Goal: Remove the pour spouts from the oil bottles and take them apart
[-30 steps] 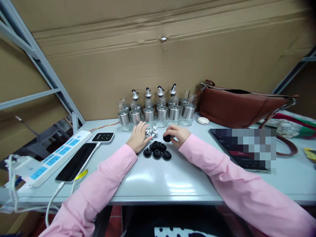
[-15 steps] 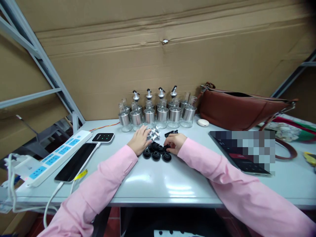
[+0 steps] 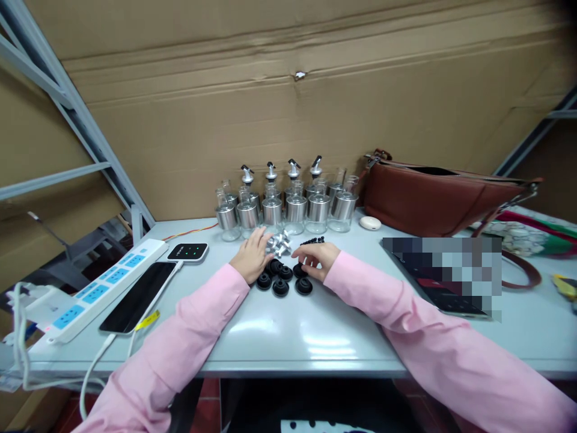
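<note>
We see the right hand [image 3: 317,257] lying on the table [image 3: 288,331] with curled fingers over the black rubber stoppers [image 3: 283,278]; whether it pinches one, we cannot tell. The left hand [image 3: 252,255] is open, its fingers stretched to touch the small silver metal spouts [image 3: 279,242], just behind the stoppers. Behind these stands a row of glass bottles [image 3: 288,204], and a brown handbag [image 3: 433,195] is to the right

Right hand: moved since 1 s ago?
Yes. The right hand has come toward the person, away from the row of glass bottles, and now rests over the black rubber stoppers.
</note>
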Available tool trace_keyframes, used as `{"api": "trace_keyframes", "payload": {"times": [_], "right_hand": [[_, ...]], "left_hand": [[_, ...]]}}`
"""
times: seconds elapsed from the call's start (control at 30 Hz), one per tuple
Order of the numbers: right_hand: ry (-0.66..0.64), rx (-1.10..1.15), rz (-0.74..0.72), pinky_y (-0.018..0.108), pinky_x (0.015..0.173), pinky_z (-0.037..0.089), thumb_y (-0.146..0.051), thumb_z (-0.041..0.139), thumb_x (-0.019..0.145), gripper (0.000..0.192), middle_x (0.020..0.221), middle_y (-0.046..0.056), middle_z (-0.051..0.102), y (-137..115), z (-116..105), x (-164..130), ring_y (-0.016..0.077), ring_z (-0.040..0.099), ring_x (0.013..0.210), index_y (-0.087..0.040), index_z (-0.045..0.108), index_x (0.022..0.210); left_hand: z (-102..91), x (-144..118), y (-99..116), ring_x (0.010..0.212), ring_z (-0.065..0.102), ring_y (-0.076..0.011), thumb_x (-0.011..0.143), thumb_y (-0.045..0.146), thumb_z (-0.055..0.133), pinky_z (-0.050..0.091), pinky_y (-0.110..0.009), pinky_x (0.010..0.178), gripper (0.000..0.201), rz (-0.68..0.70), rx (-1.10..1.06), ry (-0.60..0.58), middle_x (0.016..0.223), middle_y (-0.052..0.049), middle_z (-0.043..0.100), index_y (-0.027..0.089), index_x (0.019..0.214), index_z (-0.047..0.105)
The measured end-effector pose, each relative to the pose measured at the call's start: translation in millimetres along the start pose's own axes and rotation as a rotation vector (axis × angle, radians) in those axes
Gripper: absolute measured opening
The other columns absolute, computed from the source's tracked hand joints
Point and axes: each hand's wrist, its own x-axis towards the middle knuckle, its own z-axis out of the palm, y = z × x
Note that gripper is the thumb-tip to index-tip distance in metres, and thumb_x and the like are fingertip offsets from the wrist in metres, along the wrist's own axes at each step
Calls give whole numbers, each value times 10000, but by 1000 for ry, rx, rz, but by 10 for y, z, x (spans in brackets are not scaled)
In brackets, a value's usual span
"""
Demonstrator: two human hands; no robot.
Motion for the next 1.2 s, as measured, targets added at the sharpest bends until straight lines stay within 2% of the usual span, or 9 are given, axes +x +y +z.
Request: {"api": "trace_keyframes", "payload": {"times": [0.13, 0.3, 0.5, 0.73, 0.97, 1.1, 1.2], "right_hand": [[43, -84, -48, 190, 533, 428, -67, 509, 695, 257, 778, 37, 576, 17, -35, -1, 89, 526, 592, -136, 636, 907], [10, -51, -41, 190, 577, 444, -47, 466, 708, 255, 682, 13, 561, 38, -51, 1, 80, 509, 553, -136, 650, 860], [-55, -85, 8, 200, 581, 465, 9, 444, 615, 345, 781, 44, 571, 65, -22, -10, 87, 522, 572, -131, 681, 824], [-93, 22, 64, 195, 567, 480, -58, 568, 647, 218, 782, 24, 508, 53, 38, -17, 67, 495, 559, -153, 669, 814], [-86, 98, 16, 191, 579, 476, -25, 519, 668, 294, 797, 18, 466, 19, 67, -11, 58, 466, 567, -131, 628, 920], [-75, 105, 16, 182, 552, 455, -17, 513, 648, 266, 821, 11, 460, 9, 64, -16, 42, 460, 542, -140, 615, 861], [-36, 64, -8, 188, 519, 428, -57, 551, 651, 192, 882, 21, 445, 4, 21, -15, 27, 406, 514, -147, 623, 805]], "left_hand": [[-92, -1, 28, 1364, 200, -272, 903, 336, 384, 263, -452, 1085, 469, -15, -23, 27, 1443, -179, 246, 123, 1314, 305], [-140, -13, 86, 1367, 190, -267, 908, 320, 365, 274, -456, 1078, 453, -19, 10, -12, 1445, -163, 252, 130, 1316, 318], [-105, -63, 105, 1366, 178, -297, 831, 100, 363, 298, -506, 1041, 500, 10, 155, -31, 1443, -163, 263, 141, 1328, 322], [-103, -82, 142, 1368, 170, -310, 821, 119, 392, 278, -525, 1043, 485, 39, 178, -30, 1437, -168, 284, 141, 1306, 367], [-143, -87, 218, 1377, 133, -306, 776, 53, 382, 250, -527, 1061, 525, 49, 157, -51, 1447, -158, 269, 143, 1294, 391], [-159, -87, 231, 1377, 124, -311, 765, 43, 393, 234, -522, 1073, 521, 36, 176, -66, 1451, -155, 261, 131, 1278, 405], [-158, -85, 223, 1376, 131, -311, 776, 62, 416, 231, -523, 1076, 493, 34, 171, -47, 1444, -156, 273, 134, 1264, 415]]}}
